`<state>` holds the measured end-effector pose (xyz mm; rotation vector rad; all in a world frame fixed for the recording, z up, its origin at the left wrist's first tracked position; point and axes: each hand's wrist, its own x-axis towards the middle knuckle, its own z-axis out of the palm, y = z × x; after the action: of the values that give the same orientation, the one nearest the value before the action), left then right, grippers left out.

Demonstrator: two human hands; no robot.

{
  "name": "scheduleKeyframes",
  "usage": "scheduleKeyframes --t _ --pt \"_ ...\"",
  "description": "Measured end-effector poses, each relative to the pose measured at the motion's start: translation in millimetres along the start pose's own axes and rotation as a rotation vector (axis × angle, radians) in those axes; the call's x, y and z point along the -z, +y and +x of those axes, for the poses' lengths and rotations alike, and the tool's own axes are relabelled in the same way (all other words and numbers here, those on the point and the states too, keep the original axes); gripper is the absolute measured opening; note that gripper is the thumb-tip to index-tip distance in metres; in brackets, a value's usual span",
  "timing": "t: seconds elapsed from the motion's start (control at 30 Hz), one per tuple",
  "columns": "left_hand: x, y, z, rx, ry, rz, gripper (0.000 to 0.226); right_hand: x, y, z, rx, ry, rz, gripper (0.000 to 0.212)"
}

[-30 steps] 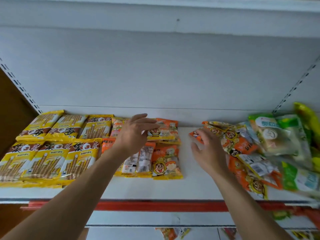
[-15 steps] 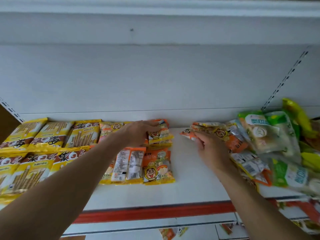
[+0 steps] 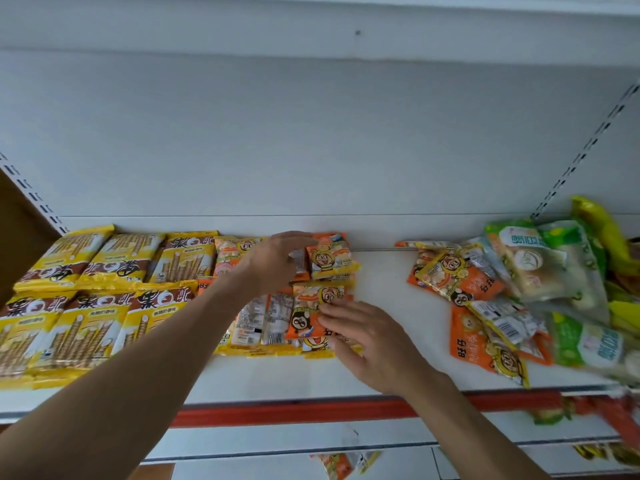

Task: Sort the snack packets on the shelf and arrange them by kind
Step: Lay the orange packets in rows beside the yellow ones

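On the white shelf: both hands at the orange packets

At the middle of the shelf (image 3: 381, 271) a small group of orange packets lies in two rows, and both hands are on it. The left hand (image 3: 277, 261) reaches over the group with its fingers stretched toward the back orange packet (image 3: 330, 256), which sits near the rear wall and shows a cartoon face. The fingertips meet that packet's left edge, but the thumb is hidden behind the hand. I cannot tell whether the hand pinches the packet or only touches it. The right hand (image 3: 375, 344) is spread, with its fingers straight and apart. Its fingertips rest on the front orange packet (image 3: 311, 313) and it grips nothing. Just left of that packet lie two back-side-up packets (image 3: 263, 317), showing pale labels and barcodes.

Left of the orange group, yellow packets (image 3: 86, 289) printed with wafer sticks fill the shelf's left part in two neat rows, touching one another. Well apart to the right lies a mixed heap (image 3: 502, 306). In it, more orange packets (image 3: 460, 275) overlap, green-and-white packets (image 3: 540, 261) are piled against them, and blurred yellow-green ones (image 3: 595, 223) sit at the far right. A red strip (image 3: 294, 412) runs along the shelf's front edge.
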<state>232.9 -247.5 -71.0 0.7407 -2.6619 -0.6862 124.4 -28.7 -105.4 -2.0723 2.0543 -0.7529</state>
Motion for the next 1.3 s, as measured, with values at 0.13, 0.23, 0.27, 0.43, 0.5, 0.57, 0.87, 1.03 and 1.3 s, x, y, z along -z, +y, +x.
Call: scheduleKeyframes --t 0.13,0.23,0.27,0.43,0.5,0.57,0.87,1.03,1.3 --pt "-3 3 1 -0.006 -0.018 0.014 0.057 4 -7 7 -0.033 0.027 0.018 0.049" --pt "-4 8 6 -0.008 -0.037 0.023 0.056 11 -7 12 -0.038 0.023 0.096 0.041" --pt "-5 10 9 -0.015 -0.039 0.025 0.058 14 -5 13 -0.052 0.045 0.123 0.036" --pt "-25 39 31 -0.080 -0.034 0.003 0.054 43 31 6 -0.324 0.291 0.011 0.026" --pt "-40 55 39 -0.107 -0.042 -0.011 0.052 62 57 -2 -0.506 0.248 -0.125 0.034" --pt "-54 73 47 -0.141 -0.077 0.013 0.054 78 81 -12 -0.654 0.149 -0.320 0.042" --pt "-108 154 94 -0.060 -0.164 0.108 0.064 92 119 -21 -0.760 0.044 -0.529 0.055" --pt "-103 147 94 -0.056 0.010 0.135 0.037 101 132 -26 -0.737 0.141 -0.363 0.050" --pt "-56 108 50 -0.308 0.296 0.303 0.030 119 128 -9 -0.723 0.463 0.068 0.042"
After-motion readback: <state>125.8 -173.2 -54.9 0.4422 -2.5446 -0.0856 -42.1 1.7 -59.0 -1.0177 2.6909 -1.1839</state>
